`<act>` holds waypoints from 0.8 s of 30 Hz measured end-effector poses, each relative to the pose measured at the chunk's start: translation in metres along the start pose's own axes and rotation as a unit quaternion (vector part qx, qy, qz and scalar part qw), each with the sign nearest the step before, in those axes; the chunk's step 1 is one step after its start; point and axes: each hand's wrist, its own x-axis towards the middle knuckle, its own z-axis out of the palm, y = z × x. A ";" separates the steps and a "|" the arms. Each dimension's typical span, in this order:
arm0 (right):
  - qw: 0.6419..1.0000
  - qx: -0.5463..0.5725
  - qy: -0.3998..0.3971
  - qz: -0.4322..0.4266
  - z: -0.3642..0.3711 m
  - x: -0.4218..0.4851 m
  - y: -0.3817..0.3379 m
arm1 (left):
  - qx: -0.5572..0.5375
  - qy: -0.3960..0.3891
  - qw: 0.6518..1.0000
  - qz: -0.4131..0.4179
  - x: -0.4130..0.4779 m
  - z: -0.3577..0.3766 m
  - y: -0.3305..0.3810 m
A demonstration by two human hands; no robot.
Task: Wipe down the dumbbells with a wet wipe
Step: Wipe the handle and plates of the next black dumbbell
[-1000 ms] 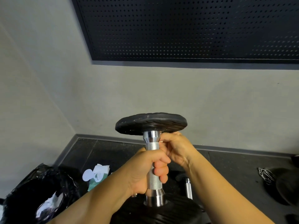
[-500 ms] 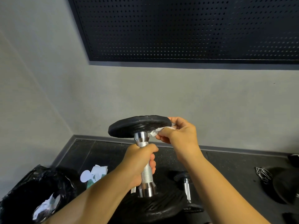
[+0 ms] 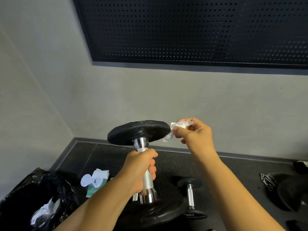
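Head view: we judge our left hand (image 3: 141, 169), fisted round the knurled handle (image 3: 147, 180), could let the upright dumbbell (image 3: 141, 142) tip or slide toward the floor mat (image 3: 233, 169) if wiping pushes sideways. Our right hand (image 3: 196, 135), wrist cocked, pinches the crumpled wet wipe (image 3: 179, 125) at the top plate's (image 3: 139, 131) right rim.

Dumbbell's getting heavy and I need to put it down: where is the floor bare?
Bare floor runs along the baseboard, between the small dumbbell and the chain. It is crowded at left: wipe packet, bin bag.
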 end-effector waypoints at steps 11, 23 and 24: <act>0.977 -0.004 -0.116 -0.180 0.030 -0.046 0.002 | 0.151 0.088 0.984 0.032 0.016 -0.014 -0.005; 0.886 -0.219 -0.095 -0.397 0.048 -0.042 -0.004 | 0.562 0.128 0.795 0.189 0.010 -0.032 -0.001; 0.878 -0.230 -0.106 -0.405 0.050 -0.040 -0.005 | 0.584 0.127 0.778 0.191 0.007 -0.031 0.000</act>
